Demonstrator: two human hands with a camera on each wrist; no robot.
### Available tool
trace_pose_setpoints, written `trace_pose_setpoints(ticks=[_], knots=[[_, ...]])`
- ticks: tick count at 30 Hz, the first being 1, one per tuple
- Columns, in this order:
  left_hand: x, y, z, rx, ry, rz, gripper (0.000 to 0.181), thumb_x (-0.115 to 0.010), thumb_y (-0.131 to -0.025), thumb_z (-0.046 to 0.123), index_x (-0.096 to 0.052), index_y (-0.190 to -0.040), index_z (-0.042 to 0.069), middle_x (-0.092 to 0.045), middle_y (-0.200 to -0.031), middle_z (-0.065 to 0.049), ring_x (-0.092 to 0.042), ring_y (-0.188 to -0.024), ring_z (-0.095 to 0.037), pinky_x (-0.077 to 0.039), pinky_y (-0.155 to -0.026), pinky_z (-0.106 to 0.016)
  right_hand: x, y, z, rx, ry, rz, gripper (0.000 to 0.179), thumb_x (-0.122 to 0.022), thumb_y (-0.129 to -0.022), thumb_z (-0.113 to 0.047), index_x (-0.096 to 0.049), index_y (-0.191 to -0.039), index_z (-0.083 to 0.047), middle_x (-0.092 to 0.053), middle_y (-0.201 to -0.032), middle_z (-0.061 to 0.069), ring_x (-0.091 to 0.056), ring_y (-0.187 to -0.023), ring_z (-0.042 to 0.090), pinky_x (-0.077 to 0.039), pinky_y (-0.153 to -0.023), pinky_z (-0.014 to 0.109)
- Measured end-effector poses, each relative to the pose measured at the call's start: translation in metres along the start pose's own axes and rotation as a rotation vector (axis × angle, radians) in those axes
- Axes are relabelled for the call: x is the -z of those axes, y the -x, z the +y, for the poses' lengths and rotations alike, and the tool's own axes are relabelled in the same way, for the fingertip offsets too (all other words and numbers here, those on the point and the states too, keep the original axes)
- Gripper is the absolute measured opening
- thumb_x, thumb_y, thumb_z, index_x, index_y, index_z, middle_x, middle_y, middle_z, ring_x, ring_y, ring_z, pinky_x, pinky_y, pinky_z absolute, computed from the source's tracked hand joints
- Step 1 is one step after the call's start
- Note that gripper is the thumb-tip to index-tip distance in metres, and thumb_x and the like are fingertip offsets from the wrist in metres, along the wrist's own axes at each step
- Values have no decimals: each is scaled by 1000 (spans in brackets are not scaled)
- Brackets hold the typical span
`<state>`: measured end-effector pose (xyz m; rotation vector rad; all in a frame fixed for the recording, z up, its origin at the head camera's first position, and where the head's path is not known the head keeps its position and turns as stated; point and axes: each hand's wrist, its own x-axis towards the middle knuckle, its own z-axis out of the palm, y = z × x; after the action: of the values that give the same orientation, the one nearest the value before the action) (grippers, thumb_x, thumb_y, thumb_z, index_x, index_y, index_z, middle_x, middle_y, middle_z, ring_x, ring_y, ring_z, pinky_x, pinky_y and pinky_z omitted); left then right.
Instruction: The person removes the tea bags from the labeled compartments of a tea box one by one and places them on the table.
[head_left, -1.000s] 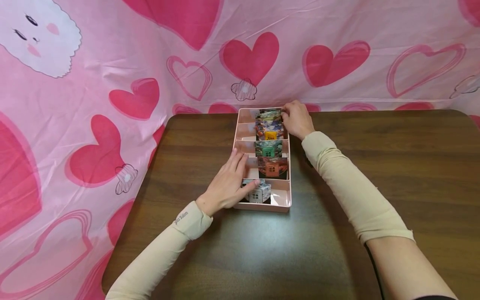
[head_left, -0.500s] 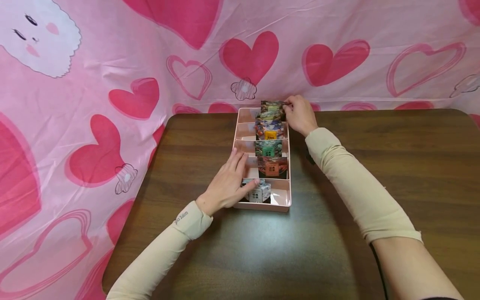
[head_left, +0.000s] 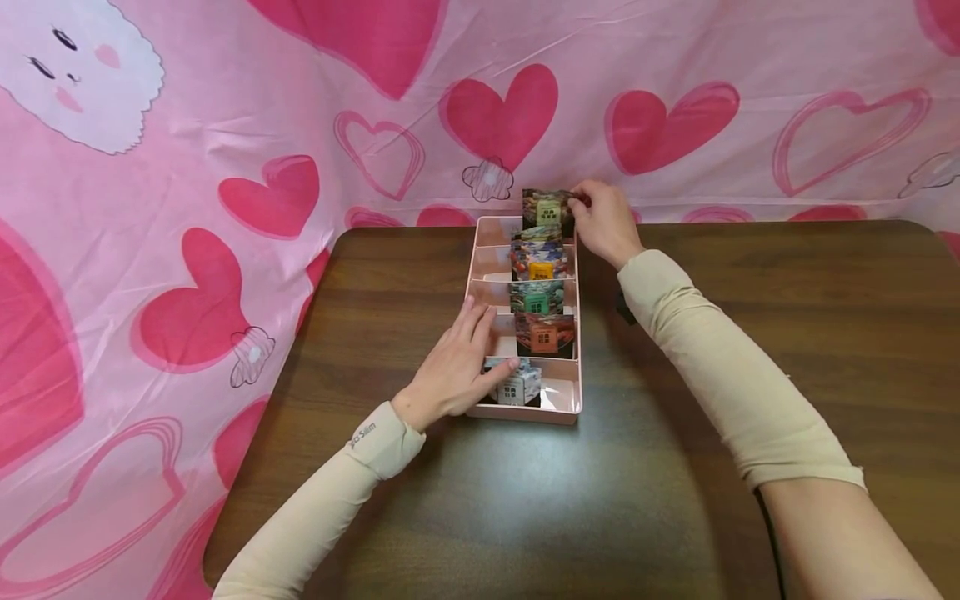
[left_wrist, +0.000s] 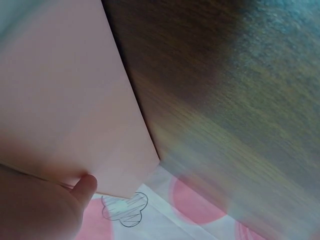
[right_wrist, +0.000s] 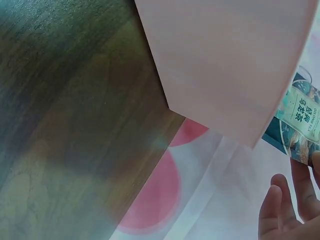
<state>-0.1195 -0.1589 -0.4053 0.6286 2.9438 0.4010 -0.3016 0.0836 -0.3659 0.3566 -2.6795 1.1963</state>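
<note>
A long pink divided box (head_left: 558, 416) stands on the table, with colourful tea sachets in its compartments. At its far end my right hand (head_left: 606, 223) pinches a dark tea sachet (head_left: 546, 210) with a pale green label by its right edge. The sachet stands up above the back compartment, and the right wrist view shows its label reading oolong tea. My left hand (head_left: 453, 371) rests on the box's left rim, fingers straight and the thumb (head_left: 498, 377) reaching over the white sachet (head_left: 513, 390) in the front compartment. The left wrist view shows a fingertip (left_wrist: 86, 186) at the rim.
Behind the held sachet stand the orange-labelled sachet (head_left: 540, 268), a green one (head_left: 537, 302) and a red-brown one (head_left: 543, 336), each in its own compartment. A pink heart-patterned cloth (head_left: 675, 187) hangs right behind the wooden table (head_left: 712, 317).
My right hand has risen and moved slightly right and back, drawing the oolong tea sachet up out of the back compartment. The left hand and the box have kept their place.
</note>
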Motion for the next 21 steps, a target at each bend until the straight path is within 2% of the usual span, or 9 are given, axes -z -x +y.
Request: trace_pose_setpoints(ticks=[5,9,12,15,21], knots=[[0,0,1,-3,-1,7,91,-24,-93,71,-20,-153,2,-20,-160,-16,1,-152,-25,-17,-121,-42,5,-1,-4,-31,-51,33,27,-48,-100,-19,-64,-114,-3,-67,-101,17,-61,-83,24,-47,-81,37],[0,0,1,-3,-3,9,91,-24,-93,71,-21,-153,2,-21,-160,-16,1,-152,-26,-18,-121,-43,9,-1,-5,-39,-67,43,27,-48,-101,-21,-64,-114,-5,-67,-96,14,-57,-61,9,-47,-74,28],[0,0,1,-2,-3,8,92,-24,-93,72,-22,-153,2,-21,-160,-16,1,-152,-26,-18,-121,-43,11,-1,-4,-32,-77,45,26,-48,-100,-21,-64,-113,-4,-67,-97,13,-52,-54,1,-47,-72,25],[0,0,0,-1,-1,6,92,-23,-92,72,-22,-153,2,-20,-160,-16,1,-152,-26,-18,-121,-43,13,-1,-3,-28,-75,54,26,-49,-100,-21,-65,-112,-4,-67,-98,13,-52,-57,1,-46,-73,25],[0,0,1,3,1,2,93,-22,-92,73,-21,-153,3,-19,-161,-15,1,-152,-26,-18,-121,-43,18,-1,-5,-12,-59,66,26,-49,-100,-19,-65,-112,-2,-68,-100,15,-59,-77,19,-46,-80,32]])
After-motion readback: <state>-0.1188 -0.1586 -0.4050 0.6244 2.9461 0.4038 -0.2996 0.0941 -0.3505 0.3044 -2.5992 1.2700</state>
